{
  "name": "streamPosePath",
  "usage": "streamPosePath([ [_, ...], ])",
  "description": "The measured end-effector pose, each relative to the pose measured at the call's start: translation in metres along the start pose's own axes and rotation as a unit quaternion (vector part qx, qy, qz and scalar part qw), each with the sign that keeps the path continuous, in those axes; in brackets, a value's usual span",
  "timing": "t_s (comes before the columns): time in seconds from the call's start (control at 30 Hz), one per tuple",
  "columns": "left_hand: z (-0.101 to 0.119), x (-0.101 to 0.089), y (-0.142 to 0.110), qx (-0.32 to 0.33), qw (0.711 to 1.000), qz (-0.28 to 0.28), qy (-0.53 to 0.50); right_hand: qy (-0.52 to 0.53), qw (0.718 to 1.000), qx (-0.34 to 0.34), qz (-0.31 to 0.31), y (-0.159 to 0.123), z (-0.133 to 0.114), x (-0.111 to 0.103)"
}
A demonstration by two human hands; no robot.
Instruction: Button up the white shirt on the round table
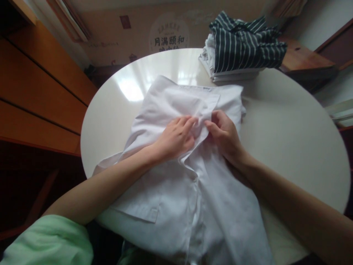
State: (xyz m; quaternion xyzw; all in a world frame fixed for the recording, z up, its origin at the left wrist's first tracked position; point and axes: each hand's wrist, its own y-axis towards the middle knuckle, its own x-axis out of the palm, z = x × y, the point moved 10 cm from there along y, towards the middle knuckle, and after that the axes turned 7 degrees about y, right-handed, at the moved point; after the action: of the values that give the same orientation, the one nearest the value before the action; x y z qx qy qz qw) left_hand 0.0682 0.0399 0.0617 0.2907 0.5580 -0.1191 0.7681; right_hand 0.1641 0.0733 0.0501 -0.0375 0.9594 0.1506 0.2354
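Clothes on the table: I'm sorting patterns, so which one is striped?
The dark cloth topping the far-right pile: it has white stripes, unlike the plain white garment in front.

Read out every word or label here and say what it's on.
"月满颐和" on the tan panel behind the table.
Line beneath: cut off by the table, unreadable.
Arched lettering above, small print at left: too blurred.
Dark mark on the white garment: too small.

2 hands [178, 137] [224, 136] on white garment [165, 184]
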Motion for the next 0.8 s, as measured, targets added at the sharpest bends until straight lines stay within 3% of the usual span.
streamPosePath([
  [0.17,-0.001,0.013,-0.001,0.004,0.997,-0.068,0.032,0.059,0.998,-0.004,0.024,0.003,0.006,-0.002],
  [0.33,0.004,0.014,-0.002,0.032,0.991,-0.127,-0.006,-0.033,0.991,-0.096,0.088,-0.007,-0.029,-0.018],
  [0.4,0.009,0.015,-0.004,0.057,0.985,-0.16,-0.038,-0.089,0.986,-0.131,0.044,-0.008,-0.039,-0.008],
  [0.53,0.011,0.011,-0.005,0.082,0.973,-0.19,-0.102,-0.167,0.966,-0.161,-0.118,-0.009,-0.033,0.029],
  [0.6,-0.005,0.005,0.001,0.048,0.982,-0.15,-0.106,-0.179,0.962,-0.154,-0.135,-0.008,-0.027,0.034],
  [0.7,-0.05,-0.01,0.009,-0.055,0.998,-0.036,-0.022,-0.17,0.967,-0.14,-0.125,-0.006,-0.024,0.032],
  [0.73,-0.065,-0.01,0.009,-0.085,0.996,-0.025,0.014,-0.166,0.969,-0.136,-0.123,-0.006,-0.025,0.031],
  [0.8,-0.095,0.0,0.006,-0.145,0.986,-0.058,0.064,-0.163,0.971,-0.13,-0.12,-0.006,-0.025,0.03],
])
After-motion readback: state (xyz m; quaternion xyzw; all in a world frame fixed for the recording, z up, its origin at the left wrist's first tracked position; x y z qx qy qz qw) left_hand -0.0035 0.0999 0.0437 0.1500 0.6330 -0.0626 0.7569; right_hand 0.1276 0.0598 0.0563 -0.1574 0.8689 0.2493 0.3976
